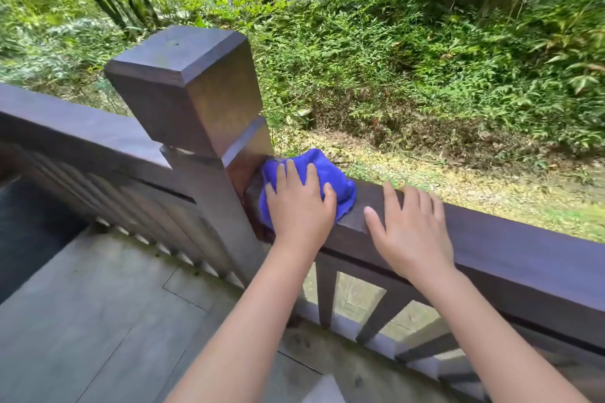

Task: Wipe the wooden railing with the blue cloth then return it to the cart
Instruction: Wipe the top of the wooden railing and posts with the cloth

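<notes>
Two bare hands rest on the top of the railing (510,232), both just to the right of the corner post (193,98). The left hand (299,206) lies palm down on the blue cloth (330,173), fingers (283,177) spread and slightly curled over it, pressing it flat rather than clenching it. That cloth is bunched on the rail right against the post's base, touching the post on its left side and spilling a little over the near edge of the rail. The right hand (414,232) sits further from the post than the cloth, open and empty, with its palm on the bare wood and its thumb (373,222) pointing back toward the cloth; a strip of bare rail separates the two hands. Both forearms reach in from the lower edge of the view. Under the rail to the right of the post stand slim upright balusters (327,291), and another run of railing leads away to the left of the post. On the near side of the post lies a grey plank floor (98,321). Beyond the post the ground is covered in green bushes (409,59) and a patch of fallen leaves; the far edges of the view are blurred
</notes>
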Demonstrator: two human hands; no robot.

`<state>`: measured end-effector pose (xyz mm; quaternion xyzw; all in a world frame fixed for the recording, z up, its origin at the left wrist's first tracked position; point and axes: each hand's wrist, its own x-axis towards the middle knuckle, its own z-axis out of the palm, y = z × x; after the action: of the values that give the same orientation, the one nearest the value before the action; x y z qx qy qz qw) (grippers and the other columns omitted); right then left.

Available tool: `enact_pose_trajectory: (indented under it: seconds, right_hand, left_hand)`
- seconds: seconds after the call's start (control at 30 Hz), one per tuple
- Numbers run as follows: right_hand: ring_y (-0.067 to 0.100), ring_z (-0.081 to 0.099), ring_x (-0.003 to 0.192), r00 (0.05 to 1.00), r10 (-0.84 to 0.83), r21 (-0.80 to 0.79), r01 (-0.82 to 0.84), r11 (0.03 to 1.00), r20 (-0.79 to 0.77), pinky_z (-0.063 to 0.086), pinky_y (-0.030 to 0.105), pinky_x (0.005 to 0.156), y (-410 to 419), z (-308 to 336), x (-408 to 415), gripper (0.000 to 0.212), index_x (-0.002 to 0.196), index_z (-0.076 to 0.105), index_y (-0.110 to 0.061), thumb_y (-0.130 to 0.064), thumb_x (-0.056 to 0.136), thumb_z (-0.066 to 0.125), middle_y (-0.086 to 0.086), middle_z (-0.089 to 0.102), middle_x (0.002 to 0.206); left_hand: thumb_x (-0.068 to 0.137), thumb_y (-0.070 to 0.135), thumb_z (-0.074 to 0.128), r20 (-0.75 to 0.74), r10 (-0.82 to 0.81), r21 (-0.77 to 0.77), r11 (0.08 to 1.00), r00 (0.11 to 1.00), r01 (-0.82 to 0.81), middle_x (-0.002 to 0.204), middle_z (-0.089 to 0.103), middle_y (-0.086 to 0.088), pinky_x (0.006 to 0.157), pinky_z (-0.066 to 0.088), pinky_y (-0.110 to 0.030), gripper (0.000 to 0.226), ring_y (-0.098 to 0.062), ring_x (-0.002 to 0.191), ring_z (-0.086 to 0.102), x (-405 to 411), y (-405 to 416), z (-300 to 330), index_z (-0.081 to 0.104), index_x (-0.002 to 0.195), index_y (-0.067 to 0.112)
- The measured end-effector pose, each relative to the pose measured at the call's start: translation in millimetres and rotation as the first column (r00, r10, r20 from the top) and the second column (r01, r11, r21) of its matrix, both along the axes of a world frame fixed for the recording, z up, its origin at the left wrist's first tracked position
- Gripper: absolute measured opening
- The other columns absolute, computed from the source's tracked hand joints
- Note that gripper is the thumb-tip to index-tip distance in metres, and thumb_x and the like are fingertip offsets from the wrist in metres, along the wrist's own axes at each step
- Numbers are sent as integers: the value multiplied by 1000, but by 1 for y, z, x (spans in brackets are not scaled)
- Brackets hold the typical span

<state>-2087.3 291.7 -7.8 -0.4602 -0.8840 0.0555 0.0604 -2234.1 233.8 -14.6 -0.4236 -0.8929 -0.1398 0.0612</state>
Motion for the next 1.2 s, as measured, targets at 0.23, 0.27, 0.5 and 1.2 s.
enact_pose_trajectory:
  seconds: [0.23, 0.27, 0.5, 1.2]
  right_hand:
    - [22, 24, 136, 955, 26, -317, -123, 940, -296, 1, 48, 116, 16, 15, 11, 55, 145, 10, -25, -29, 93, 27, 7, 36, 145]
    - [22, 23, 136, 949, 41, -331, -149, 932, -312, 1, 47, 116, 17, 16, 13, 55, 145, 10, -25, -26, 94, 29, 6, 35, 145]
    - [20, 21, 141, 880, 412, -33, -431, 902, -238, 7, 36, 117, 14, 27, 27, 55, 137, 40, -20, -34, 86, 55, 6, 26, 153]
    - [15, 51, 104, 884, 455, 47, -453, 890, -106, 45, 32, 70, -40, 32, 25, 23, 103, 58, -29, -30, 83, 46, -8, 61, 103]
  left_hand:
    - [92, 42, 33, 80, -211, -50, 975, 974, 215, 153, 20, -21, 111, 18, -54, 57, -34, 142, 15, 66, -4, 2, 26, 141, 14]
    - [92, 42, 34, 98, -253, -33, 966, 962, 257, 154, 19, -18, 113, 15, -53, 58, -31, 143, 13, 66, -9, 2, 24, 142, 16]
    - [88, 31, 49, 152, -540, 44, 840, 828, 540, 154, 21, -10, 117, 17, -36, 61, -19, 143, 14, 21, -45, 13, 27, 143, 15]
    - [80, 21, 57, 145, -549, 64, 835, 823, 546, 114, 64, 6, 85, 49, -31, 34, -15, 109, 54, 19, -90, 36, 60, 114, 26]
